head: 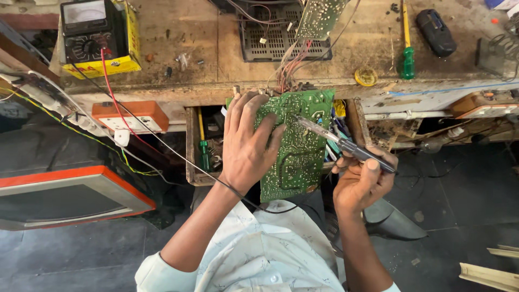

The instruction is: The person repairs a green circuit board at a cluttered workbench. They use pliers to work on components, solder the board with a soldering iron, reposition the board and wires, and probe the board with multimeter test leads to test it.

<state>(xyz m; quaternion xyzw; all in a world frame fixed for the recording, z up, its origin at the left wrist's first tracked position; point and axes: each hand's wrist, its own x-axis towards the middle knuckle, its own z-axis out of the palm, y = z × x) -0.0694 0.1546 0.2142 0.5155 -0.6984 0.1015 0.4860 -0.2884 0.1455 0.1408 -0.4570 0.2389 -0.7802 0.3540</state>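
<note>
A green circuit board (300,151) is held up in front of me, solder side facing me, with coloured wires running from its top edge to the bench. My left hand (246,143) grips the board's left edge, fingers spread over its face. My right hand (359,181) is shut on a soldering iron (346,145) with a dark handle. Its metal tip rests on the upper middle of the board.
A worn wooden bench (216,59) carries an analogue multimeter (89,27) on a yellow box, a black vented chassis (278,32), a green-handled screwdriver (406,51) and a solder tin (366,77). An open drawer (208,146) holds tools. An orange-framed television (65,194) sits left.
</note>
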